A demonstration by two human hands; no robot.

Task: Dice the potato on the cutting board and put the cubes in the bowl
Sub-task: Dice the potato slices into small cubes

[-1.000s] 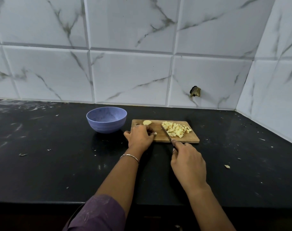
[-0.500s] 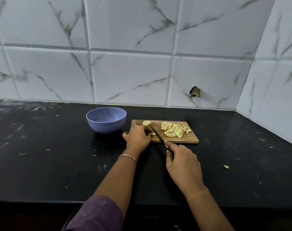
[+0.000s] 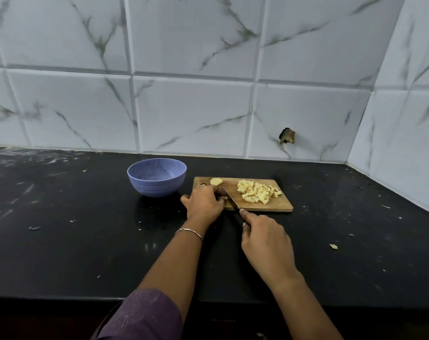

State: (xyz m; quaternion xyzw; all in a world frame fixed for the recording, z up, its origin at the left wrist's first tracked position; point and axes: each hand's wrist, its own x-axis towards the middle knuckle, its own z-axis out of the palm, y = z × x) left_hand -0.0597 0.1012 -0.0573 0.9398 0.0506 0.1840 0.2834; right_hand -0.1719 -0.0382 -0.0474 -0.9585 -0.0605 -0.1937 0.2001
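Lilac bowl (image 3: 156,177), black counter (image 3: 61,229), marbled tiles (image 3: 194,114)

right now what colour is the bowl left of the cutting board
The bowl is a pale blue-purple, lavender shade, with ridged rings near its base. Only the head view shows it.

A black tabletop (image 3: 61,241) is filling the lower half of the frame, with whitish smears (image 3: 24,158) streaking its far left edge. White tiles with grey veining (image 3: 196,114) are covering the wall behind and turning a corner at the right. A brownish broken spot (image 3: 287,136) is showing in a tile right of centre. A pale scrap (image 3: 333,246) is lying at lower right, a thin sliver (image 3: 34,228) at left.
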